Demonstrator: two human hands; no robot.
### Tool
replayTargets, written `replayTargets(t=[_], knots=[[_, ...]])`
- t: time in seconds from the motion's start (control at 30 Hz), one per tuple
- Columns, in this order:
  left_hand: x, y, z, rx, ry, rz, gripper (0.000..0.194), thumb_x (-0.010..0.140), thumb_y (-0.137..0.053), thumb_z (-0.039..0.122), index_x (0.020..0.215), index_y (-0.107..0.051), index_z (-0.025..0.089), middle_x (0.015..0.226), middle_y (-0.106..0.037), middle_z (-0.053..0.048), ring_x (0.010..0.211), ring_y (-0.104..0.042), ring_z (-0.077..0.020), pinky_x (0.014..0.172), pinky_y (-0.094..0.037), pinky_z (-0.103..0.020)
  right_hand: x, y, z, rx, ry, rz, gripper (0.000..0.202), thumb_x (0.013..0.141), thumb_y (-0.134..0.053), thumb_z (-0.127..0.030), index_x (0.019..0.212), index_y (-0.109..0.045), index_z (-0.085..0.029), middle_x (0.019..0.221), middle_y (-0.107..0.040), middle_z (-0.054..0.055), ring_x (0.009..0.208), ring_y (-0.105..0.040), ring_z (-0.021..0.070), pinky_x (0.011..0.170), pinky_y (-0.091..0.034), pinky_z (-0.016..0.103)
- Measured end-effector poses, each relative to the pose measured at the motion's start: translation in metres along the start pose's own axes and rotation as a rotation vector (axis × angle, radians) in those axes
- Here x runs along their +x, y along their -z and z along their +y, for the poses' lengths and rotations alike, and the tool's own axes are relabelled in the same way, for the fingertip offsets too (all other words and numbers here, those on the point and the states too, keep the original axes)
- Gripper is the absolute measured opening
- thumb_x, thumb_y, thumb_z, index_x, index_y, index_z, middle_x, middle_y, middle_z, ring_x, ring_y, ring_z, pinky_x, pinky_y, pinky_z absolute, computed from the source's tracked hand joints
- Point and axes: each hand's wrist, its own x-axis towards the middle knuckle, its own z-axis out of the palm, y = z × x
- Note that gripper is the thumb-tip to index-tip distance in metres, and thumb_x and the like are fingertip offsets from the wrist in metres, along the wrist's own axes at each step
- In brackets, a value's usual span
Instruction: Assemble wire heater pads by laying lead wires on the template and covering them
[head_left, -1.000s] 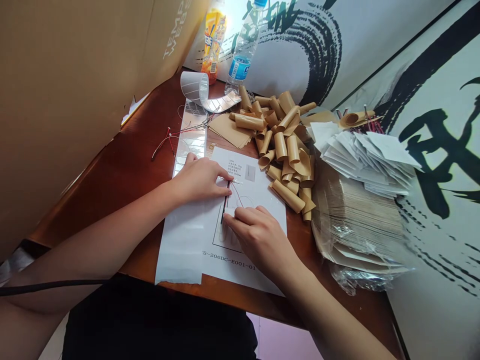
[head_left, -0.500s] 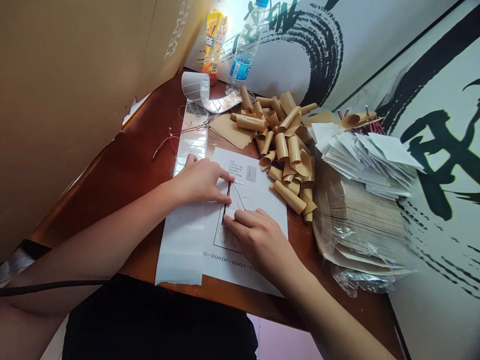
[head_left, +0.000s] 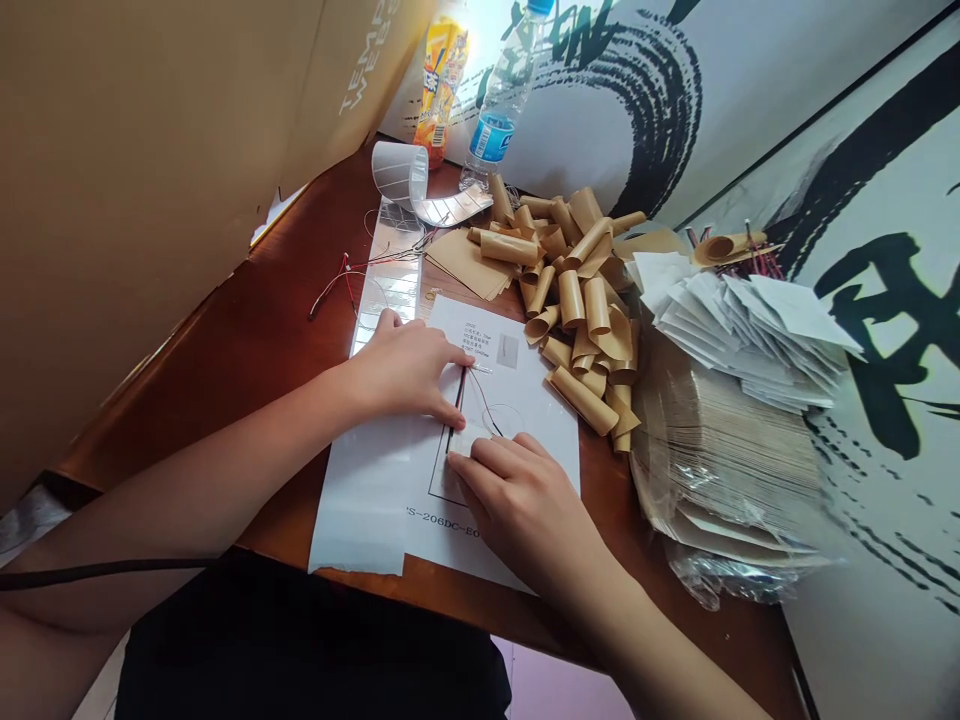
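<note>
A printed sheet [head_left: 555,440] lies on the table under both hands. My left hand [head_left: 409,370] has its thumb and forefinger spread apart, and their tips press on a thin dark wire [head_left: 463,382] running along a printed line. My right hand [head_left: 517,475] is closed with curled fingers; one fingertip touches the near end of that dark wire. Beneath these fingers a small whitish piece [head_left: 469,437] shows in part; what it is I cannot make out. A thin red lead [head_left: 482,393] runs from near my left forefinger toward my right knuckles.
Rolled brown paper pieces [head_left: 574,300] are heaped behind the sheet. At right stand stacked brown cards [head_left: 735,430] in plastic, with white papers [head_left: 750,320] on top. A label strip [head_left: 390,285], loose red-black wires [head_left: 345,270], two bottles [head_left: 487,140] and a cardboard box [head_left: 187,180] are around.
My right fingertip has slid slightly toward me along the dark wire, and the thumb of my left hand has shifted a little nearer. The camera view has shifted slightly.
</note>
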Motion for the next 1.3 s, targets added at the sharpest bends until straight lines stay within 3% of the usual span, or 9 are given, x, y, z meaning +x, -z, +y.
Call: replayTargets(t=[0.97, 1.17, 1.3], knots=[[-0.0028, -0.0004, -0.0005, 0.006, -0.019, 0.005, 0.072, 0.072, -0.068, 0.069, 0.133, -0.064, 0.032, 0.11, -0.071, -0.01, 0.111, -0.057, -0.035, 0.098, -0.026, -0.048, -0.0025, 0.0009, -0.0021, -0.009, 0.034, -0.077, 0.025, 0.096, -0.05, -0.005, 0.079, -0.064, -0.016, 0.07, -0.056, 0.001, 0.065, -0.044, 0.0166, 0.065, -0.03, 0.03], [-0.0055, 0.0001, 0.0017, 0.051, -0.033, -0.033, 0.085, 0.07, -0.066, 0.074, 0.142, -0.057, 0.029, 0.121, -0.066, -0.013, 0.117, -0.053, -0.037, 0.102, -0.025, -0.05, -0.0033, 0.0019, -0.0025, 0.004, 0.023, -0.118, 0.022, 0.095, -0.049, -0.003, 0.086, -0.066, -0.014, 0.072, -0.057, 0.001, 0.064, -0.043, 0.0157, 0.067, -0.031, 0.03], [-0.0061, -0.0006, 0.0028, 0.056, -0.028, -0.039, 0.09, 0.067, -0.07, 0.073, 0.143, -0.055, 0.028, 0.123, -0.065, -0.014, 0.119, -0.052, -0.0379, 0.104, -0.024, -0.052, -0.0055, 0.007, -0.0053, -0.009, 0.024, -0.106, 0.024, 0.095, -0.049, -0.004, 0.081, -0.065, -0.015, 0.069, -0.055, 0.0, 0.062, -0.04, 0.015, 0.066, -0.029, 0.031]])
